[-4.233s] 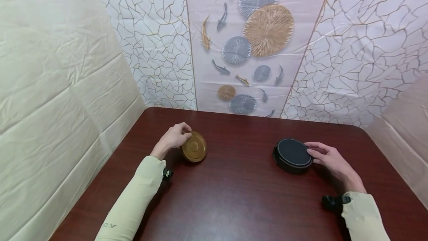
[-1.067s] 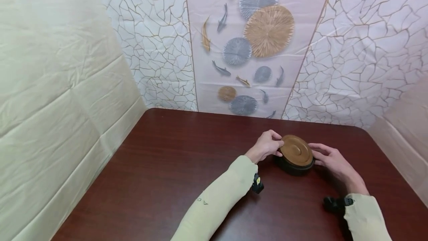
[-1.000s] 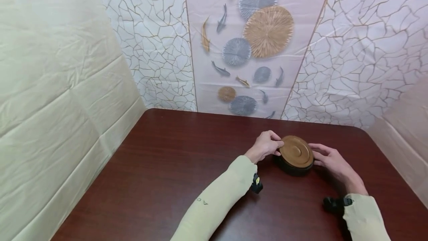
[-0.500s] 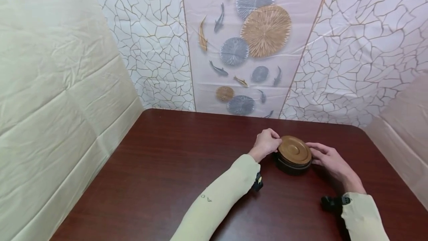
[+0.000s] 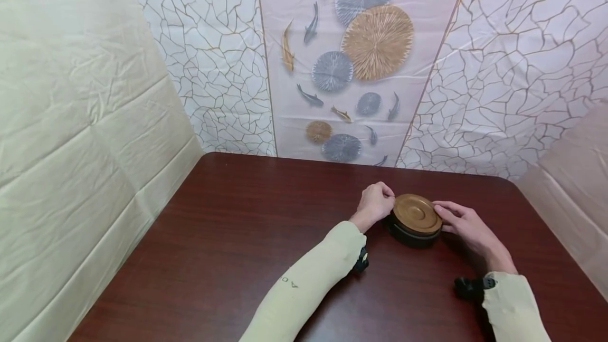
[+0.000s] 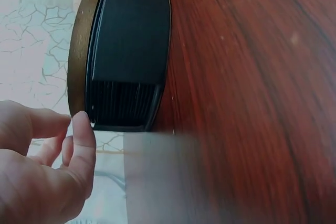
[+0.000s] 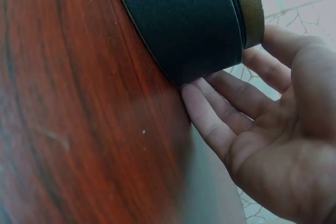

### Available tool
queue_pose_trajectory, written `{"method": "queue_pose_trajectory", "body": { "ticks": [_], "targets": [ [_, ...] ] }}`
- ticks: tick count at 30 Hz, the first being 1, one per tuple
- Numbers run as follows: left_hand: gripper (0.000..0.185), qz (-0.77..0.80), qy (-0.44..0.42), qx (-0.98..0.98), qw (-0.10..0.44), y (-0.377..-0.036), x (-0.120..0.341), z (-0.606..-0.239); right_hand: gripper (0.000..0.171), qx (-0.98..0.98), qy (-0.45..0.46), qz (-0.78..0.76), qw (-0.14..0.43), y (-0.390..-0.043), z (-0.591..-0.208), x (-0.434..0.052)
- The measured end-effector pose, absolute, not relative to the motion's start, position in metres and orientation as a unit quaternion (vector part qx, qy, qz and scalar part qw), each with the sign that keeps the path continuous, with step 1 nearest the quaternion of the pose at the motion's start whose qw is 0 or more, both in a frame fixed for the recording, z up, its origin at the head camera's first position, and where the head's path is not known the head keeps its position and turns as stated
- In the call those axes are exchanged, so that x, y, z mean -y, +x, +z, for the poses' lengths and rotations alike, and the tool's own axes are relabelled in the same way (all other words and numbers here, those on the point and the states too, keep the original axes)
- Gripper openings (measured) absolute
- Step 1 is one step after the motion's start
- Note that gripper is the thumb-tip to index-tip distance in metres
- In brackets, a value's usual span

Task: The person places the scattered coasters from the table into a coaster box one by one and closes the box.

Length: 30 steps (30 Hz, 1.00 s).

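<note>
Lid [image 5: 416, 213] caps black container [image 5: 407, 231]; left hand [image 5: 375, 205] pinches its rim, right hand [image 5: 463, 223] rests open alongside.

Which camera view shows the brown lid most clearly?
The head view: the brown lid shows its whole round top, lying on the black box. Both wrist views show only the lid's thin edge, seen sideways.

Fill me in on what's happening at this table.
A person sits at a dark wooden table with a round black case capped by a brown disc lid. The left hand, fingers curled, touches the lid's left edge. The right hand rests straight fingers against the case's right side. The lid lies flat on the case.
</note>
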<state>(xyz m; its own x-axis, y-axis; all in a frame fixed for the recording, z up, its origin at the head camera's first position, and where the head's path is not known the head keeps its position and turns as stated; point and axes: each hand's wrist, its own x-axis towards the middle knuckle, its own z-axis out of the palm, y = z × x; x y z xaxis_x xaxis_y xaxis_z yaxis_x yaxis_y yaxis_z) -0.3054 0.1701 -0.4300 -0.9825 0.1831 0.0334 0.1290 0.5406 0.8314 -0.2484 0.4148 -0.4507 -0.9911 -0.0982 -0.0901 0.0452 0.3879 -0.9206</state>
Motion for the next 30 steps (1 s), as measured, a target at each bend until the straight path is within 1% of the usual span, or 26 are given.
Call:
{"method": "queue_pose_trajectory", "body": {
  "ticks": [5, 9, 12, 17, 22, 30],
  "targets": [
    [0.006, 0.479, 0.123, -0.869, 0.017, -0.312, -0.153, -0.429, 0.063, -0.832, -0.022, -0.550, 0.066, -0.250, -0.447, -0.416],
    [0.004, 0.473, 0.136, -0.870, 0.028, -0.317, -0.135, -0.427, 0.059, -0.832, -0.030, -0.549, 0.069, -0.250, -0.443, -0.419],
    [0.005, 0.459, 0.143, -0.876, 0.033, -0.320, -0.118, -0.423, 0.060, -0.840, -0.038, -0.536, 0.078, -0.249, -0.440, -0.422],
    [0.006, 0.440, 0.154, -0.885, 0.014, -0.326, -0.087, -0.411, 0.058, -0.862, -0.051, -0.497, 0.087, -0.248, -0.432, -0.428],
    [0.009, 0.401, 0.195, -0.895, -0.005, -0.335, -0.059, -0.406, 0.051, -0.881, -0.076, -0.457, 0.092, -0.248, -0.424, -0.431],
    [0.006, 0.313, 0.230, -0.921, -0.021, -0.345, -0.012, -0.402, 0.048, -0.906, -0.099, -0.391, 0.125, -0.253, -0.417, -0.428]
  ]
}}
